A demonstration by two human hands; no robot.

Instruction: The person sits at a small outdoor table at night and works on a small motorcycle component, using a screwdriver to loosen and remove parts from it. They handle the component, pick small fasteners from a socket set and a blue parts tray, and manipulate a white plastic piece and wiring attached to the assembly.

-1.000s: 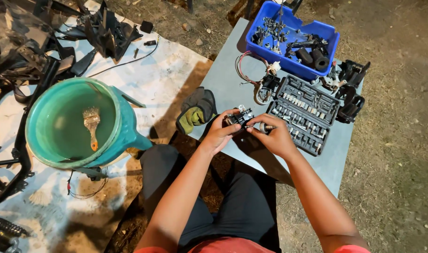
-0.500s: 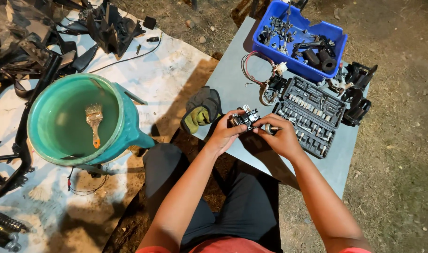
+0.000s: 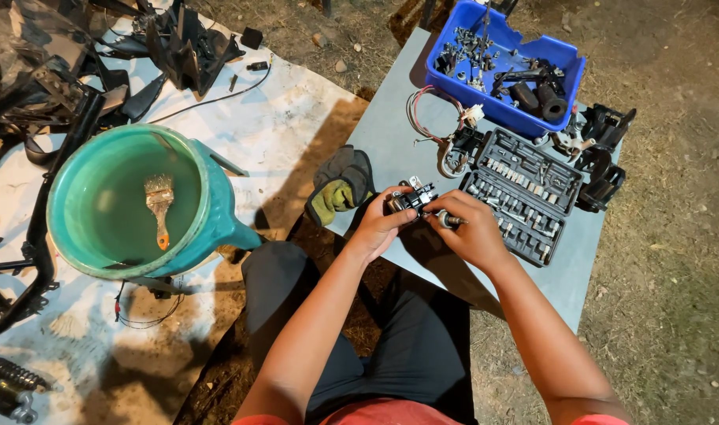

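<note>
My left hand (image 3: pixel 379 224) grips a small black and silver mechanical part (image 3: pixel 411 197) just above the near edge of a grey table (image 3: pixel 395 130). My right hand (image 3: pixel 471 228) is closed around a metal tool (image 3: pixel 448 220) whose tip meets that part. Both hands hover close together over the table, in front of an open black socket set case (image 3: pixel 523 193). A dark and yellow work glove (image 3: pixel 340 189) lies to the left of my left hand.
A blue bin (image 3: pixel 497 67) of bolts and black parts stands at the table's far side, with wires (image 3: pixel 434 118) and black parts (image 3: pixel 604 153) beside it. A green basin (image 3: pixel 123 205) holding a paintbrush (image 3: pixel 160 205) sits on a white sheet, left. Black frame parts (image 3: pixel 178 47) lie beyond.
My hands have stayed together on the part, with only small shifts of the fingers. The view has drifted slightly.
</note>
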